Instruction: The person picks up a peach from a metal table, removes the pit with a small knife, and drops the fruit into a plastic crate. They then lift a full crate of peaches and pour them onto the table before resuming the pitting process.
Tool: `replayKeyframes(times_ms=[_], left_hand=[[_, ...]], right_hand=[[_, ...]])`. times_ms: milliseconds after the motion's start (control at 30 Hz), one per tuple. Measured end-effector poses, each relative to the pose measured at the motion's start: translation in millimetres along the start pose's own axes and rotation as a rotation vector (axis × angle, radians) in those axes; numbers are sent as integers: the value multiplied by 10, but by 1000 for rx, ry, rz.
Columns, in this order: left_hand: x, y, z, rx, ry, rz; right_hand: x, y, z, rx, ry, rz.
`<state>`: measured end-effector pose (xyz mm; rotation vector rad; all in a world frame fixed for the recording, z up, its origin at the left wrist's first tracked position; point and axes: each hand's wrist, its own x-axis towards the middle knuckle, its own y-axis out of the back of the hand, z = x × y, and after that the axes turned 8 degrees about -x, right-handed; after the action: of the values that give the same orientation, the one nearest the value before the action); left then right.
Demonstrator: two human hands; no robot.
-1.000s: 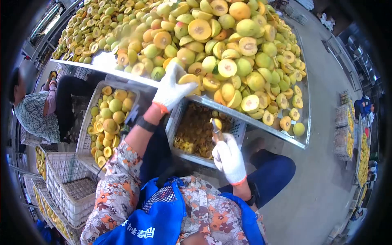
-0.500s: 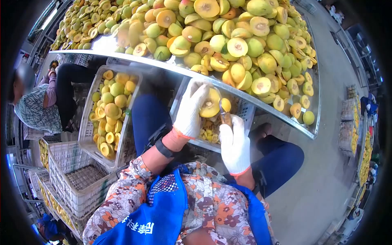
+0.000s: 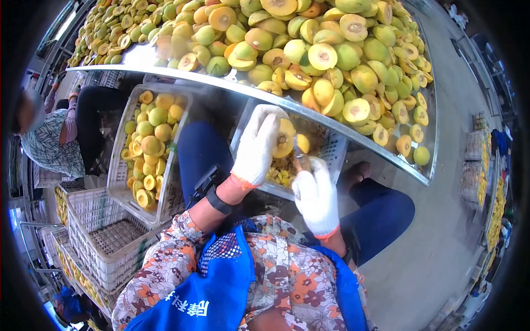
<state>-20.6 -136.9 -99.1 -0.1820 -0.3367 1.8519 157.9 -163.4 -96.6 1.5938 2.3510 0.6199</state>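
My left hand (image 3: 257,146), in a white knit glove, is closed on a halved yellow peach (image 3: 284,139) whose cut side shows partly past my fingers. In my gloved right hand (image 3: 318,198) is a small pitting knife (image 3: 302,160) with a wooden handle, its metal blade pointing up beside the peach half. A rounded yellow piece of peach (image 3: 302,143) shows right at the blade. Both hands are over a pale plastic crate (image 3: 334,156) between my knees, with yellow scraps (image 3: 282,175) in it.
A metal table (image 3: 221,88) heaped with halved peaches (image 3: 356,110) stands in front, its raised edge close beyond my hands. To the left are a crate of peach halves (image 3: 148,185) and a crate (image 3: 88,207) with its floor showing. Another person (image 3: 52,138) sits at far left.
My right hand has shifted slightly down with the knife, which tilts more to the left. The peach half in my left hand has turned, showing less of its cut face.
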Motion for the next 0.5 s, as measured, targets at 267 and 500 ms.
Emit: replayKeyframes(times_ms=[267,500], left_hand=[[-96,-127,-20,7,75,39],[-33,-52,-40,221,-63,-92]], right_hand=[[-16,-34,64,-529,444,62],[-65,-59,143,-486,395,30]])
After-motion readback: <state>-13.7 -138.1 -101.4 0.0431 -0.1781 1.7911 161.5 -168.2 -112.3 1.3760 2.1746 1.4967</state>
